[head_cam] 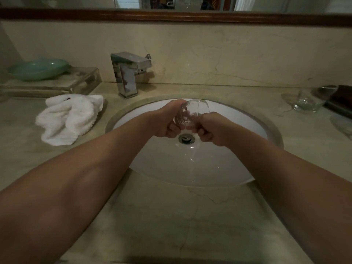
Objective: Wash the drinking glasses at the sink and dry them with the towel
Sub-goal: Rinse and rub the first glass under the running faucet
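Glass [192, 111]: tipped on its side over the sink [171, 168], just above the drain [186, 139], held between both hands
Left hand [167, 122]: fingers curled round the base end of the glass
Right hand [211, 126]: fingers curled, gripping the glass at its lower side near the rim
Slip: a wet, smooth glass held tilted may slide out of the fingers and crack on the hard bowl below
Squeeze: thin walls pressed from two sides could break in the grip, so a light hold seems wise
Tap [127, 77]: its square metal body stands near on the left – lifting the glass toward it carelessly could chip the rim
Second glass [308, 101]: stands on the worktop [171, 225] well right of the sink, touching a dark tray's edge – a swung elbow could topple it
Towel [70, 117]: crumpled on the worktop left of the sink, well apart from the hands; carrying the dripping glass over would wet the stone
Hard to see: whether water runs, whether the right fingers reach inside the glass, how clean the glass is
Cut off: a glassy shape at the right edge, and the mirror above
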A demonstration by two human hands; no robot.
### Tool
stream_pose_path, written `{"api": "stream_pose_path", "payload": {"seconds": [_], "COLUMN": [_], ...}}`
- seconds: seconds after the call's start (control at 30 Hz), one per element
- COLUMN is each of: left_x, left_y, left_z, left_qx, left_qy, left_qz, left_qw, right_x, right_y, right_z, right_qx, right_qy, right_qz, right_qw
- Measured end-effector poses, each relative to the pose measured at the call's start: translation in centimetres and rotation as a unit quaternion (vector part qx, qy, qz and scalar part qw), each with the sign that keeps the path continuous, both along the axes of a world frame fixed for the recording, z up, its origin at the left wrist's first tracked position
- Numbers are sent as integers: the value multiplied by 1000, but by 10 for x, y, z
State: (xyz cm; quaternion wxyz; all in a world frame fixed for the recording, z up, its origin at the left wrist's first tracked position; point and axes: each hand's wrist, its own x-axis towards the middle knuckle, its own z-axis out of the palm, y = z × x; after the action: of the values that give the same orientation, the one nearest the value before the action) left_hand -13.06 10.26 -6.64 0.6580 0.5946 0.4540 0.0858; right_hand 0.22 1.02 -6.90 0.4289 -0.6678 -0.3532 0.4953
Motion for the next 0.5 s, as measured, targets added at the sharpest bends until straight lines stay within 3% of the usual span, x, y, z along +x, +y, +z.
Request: {"api": "stream_pose_path", "payload": {"seconds": [0.17, 0.27, 0.4, 0.47, 0.5], "left_x": [-2, 2, 4, 3, 2], "left_y": [-8, -13, -10, -6, -5], "left_z": [-1, 1, -1, -3, -3], "left_qx": [2, 166, 457, 560, 632], "left_qy": [36, 56, 33, 12, 8], "left_qz": [-5, 65, 144, 130, 103], "left_qw": [999, 982, 877, 818, 768], "right_x": [-1, 1, 10, 15, 16], "right_y": [1, 0, -4, -4, -3], "right_z": [-2, 4, 13, 13, 12], "right_qx": [30, 25, 1, -11, -20], "right_qy": [-92, 43, 294, 341, 353], "right_qz": [-47, -65, -77, -74, -66], "right_qw": [994, 997, 953, 937, 933]}}
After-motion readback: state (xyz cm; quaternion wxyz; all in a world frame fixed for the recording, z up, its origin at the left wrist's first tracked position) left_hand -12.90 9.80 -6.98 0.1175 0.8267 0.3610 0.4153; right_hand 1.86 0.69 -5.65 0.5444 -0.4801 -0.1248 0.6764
